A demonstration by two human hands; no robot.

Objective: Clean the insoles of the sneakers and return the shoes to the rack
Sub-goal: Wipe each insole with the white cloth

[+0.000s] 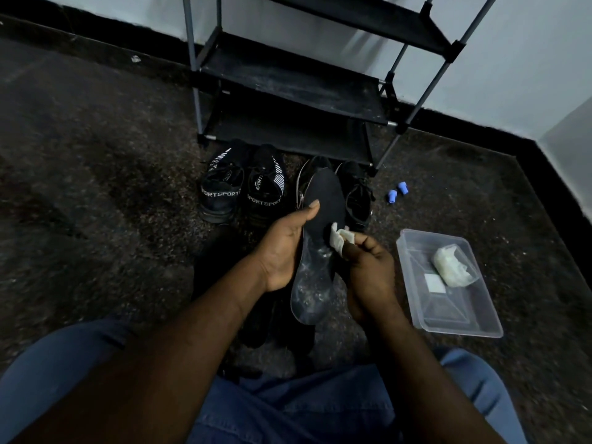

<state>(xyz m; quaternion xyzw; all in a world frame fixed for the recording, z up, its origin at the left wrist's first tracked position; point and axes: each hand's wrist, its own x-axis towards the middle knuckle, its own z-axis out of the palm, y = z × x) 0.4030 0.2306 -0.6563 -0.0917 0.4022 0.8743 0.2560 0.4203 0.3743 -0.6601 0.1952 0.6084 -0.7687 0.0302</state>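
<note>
Dark speckled floor [96, 187] fills most of what I see, and a pale wall [512, 43] stands along its far edge.

On the right side of the floor sits a clear plastic box [480, 325] with its top open. Inside it, at the far end, lies a white lumpy bundle [451, 267] in see-through wrap. Just beside the bundle, a small white square [434, 287] lies flat on the bottom.

Past the box, nearer the wall, two little blue caps [397, 191] lie close together on the floor.

A black shoe rack [288, 78] stands at the far edge of the floor, against the wall, and its shelves look dusty. Right in front of it, four shoes stand in a row with their heels toward me. The striped sneakers [221, 193] on the left have the word SPORT on the heels. The plain black sneakers [357, 197] are on the right, and one of them is partly hidden.

What hides it is the insole [320, 251], held up between me and the shoes. It is long and black, with pale smears on its near half. The left hand [282, 248] grips its left edge, thumb lying on top and fingers tucked behind. The right hand [371, 267] pinches a folded white wipe [341, 239], and the wipe touches the insole's right edge near the middle.

Something dark lies on the floor under the hands; I cannot tell what. Blue jeans [288, 405] show at the bottom.
</note>
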